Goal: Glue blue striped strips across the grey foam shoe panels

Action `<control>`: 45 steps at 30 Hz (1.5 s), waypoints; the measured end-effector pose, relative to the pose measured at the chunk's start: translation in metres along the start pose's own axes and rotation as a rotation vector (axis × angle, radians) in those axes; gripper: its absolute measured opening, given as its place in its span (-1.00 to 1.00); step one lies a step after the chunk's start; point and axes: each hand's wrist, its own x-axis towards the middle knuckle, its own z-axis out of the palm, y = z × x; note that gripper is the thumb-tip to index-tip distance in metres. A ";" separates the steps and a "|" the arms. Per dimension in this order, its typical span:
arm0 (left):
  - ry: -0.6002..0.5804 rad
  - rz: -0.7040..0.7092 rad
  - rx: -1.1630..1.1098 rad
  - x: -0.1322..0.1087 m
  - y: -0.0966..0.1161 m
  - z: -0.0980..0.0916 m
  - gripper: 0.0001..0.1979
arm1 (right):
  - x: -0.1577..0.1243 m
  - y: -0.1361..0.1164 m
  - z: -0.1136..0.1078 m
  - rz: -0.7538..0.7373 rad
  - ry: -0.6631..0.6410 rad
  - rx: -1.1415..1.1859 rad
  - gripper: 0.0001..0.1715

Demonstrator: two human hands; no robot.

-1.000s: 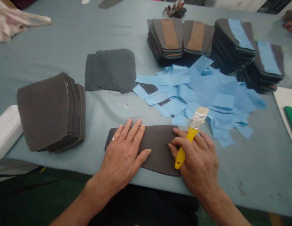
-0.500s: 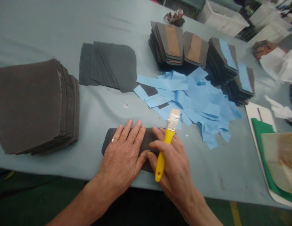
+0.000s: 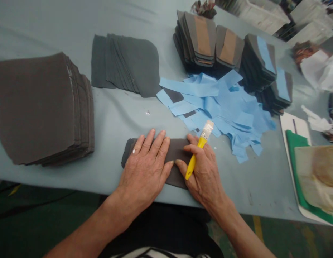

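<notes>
right hand [image 3: 204, 177] around yellow paintbrush [image 3: 192, 165]

Head-worn camera, close, faces forward, down at left hand [image 3: 143, 168], right hand [image 3: 202, 175].

We find no words, labels, brands, numbers or signs that can be read anywhere in this view

Hands [image 3: 145, 168] with brush [image 3: 193, 160] on dark panel [image 3: 177, 152]
</notes>
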 end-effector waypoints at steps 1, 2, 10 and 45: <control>0.000 0.003 -0.002 0.000 0.000 0.000 -0.44 | -0.002 0.003 -0.001 0.007 0.006 -0.006 -0.72; -0.003 0.004 -0.004 -0.001 0.000 -0.001 -0.44 | -0.003 0.005 -0.002 0.013 0.011 -0.007 -0.72; -0.021 -0.061 0.049 -0.012 -0.010 -0.005 -0.34 | -0.009 0.010 -0.005 0.059 -0.020 0.060 -0.72; -0.104 0.243 0.032 -0.004 0.019 -0.024 -0.03 | -0.060 0.018 -0.036 0.106 0.293 0.045 -0.95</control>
